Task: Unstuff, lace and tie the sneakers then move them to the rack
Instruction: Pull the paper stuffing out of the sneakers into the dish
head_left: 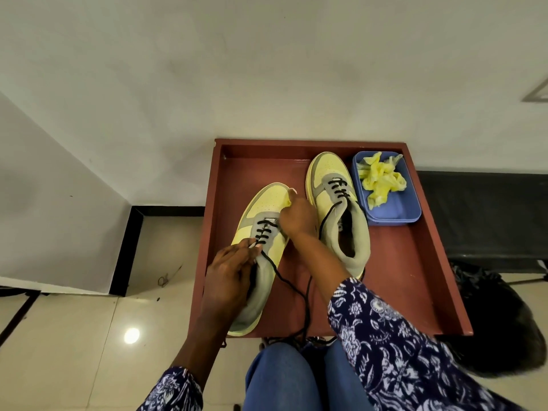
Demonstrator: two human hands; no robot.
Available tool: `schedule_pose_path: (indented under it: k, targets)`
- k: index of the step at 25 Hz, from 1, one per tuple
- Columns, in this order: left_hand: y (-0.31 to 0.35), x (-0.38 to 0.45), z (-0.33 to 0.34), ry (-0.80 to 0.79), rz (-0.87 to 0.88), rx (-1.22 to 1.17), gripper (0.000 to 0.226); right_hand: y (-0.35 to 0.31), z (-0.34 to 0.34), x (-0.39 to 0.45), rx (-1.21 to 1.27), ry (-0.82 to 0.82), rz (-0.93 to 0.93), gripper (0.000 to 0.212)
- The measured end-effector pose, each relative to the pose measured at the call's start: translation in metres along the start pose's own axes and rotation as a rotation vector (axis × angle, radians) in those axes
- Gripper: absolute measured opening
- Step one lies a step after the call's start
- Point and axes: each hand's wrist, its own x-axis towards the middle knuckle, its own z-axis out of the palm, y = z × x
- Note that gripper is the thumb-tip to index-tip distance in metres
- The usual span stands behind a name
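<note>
The left sneaker [261, 256] lies on the red tray [415, 262], toe pointing away from the person, near the tray's left wall. It is yellow and grey, and its black lace [284, 277] is threaded through the lower eyelets only. The left hand [228, 277] rests on the tongue area of this sneaker, and its fingertips pinch the lace end close to the eyelets. The right hand [296, 216] is at the right side of the same sneaker, beside the eyelets, with fingers curled; I cannot tell if it holds something there. A loose part of the lace runs from this sneaker toward the near edge of the tray and hangs over it.

To the right of this sneaker stands the second sneaker [338, 209], also partly laced, its toe near the far wall of the tray. Just to the right of the second sneaker is a blue container [388, 215] with crumpled yellow stuffing [379, 179] inside. The tray stands on a tiled floor [74, 336], and a dark bag [498, 321] lies on the floor beside its right wall.
</note>
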Motion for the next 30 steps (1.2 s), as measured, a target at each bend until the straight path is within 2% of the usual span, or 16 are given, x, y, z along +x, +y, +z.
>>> schedule_pose_path:
  k: [4,12,16,20,24,30]
  targets:
    - [-0.001,0.001,-0.001,-0.016,-0.015,-0.048,0.032,0.008,0.008,-0.02,0.134,0.001,0.087,0.054]
    - [0.0,-0.001,-0.001,0.0,-0.024,-0.036,0.032,0.019,0.032,-0.067,0.227,0.054,0.13,0.055]
    - [0.002,-0.001,-0.001,0.012,-0.03,-0.062,0.026,0.021,0.042,-0.087,0.355,0.073,0.137,0.053]
    - [0.005,-0.002,-0.002,0.008,-0.074,-0.057,0.03,0.023,0.047,-0.108,0.435,0.086,0.148,0.047]
    - [0.004,-0.001,-0.001,0.007,-0.053,-0.057,0.031,0.022,0.034,-0.095,0.481,0.054,0.247,0.043]
    - [0.003,0.0,0.0,-0.005,-0.113,-0.068,0.028,0.008,0.017,-0.054,0.432,0.118,0.243,0.036]
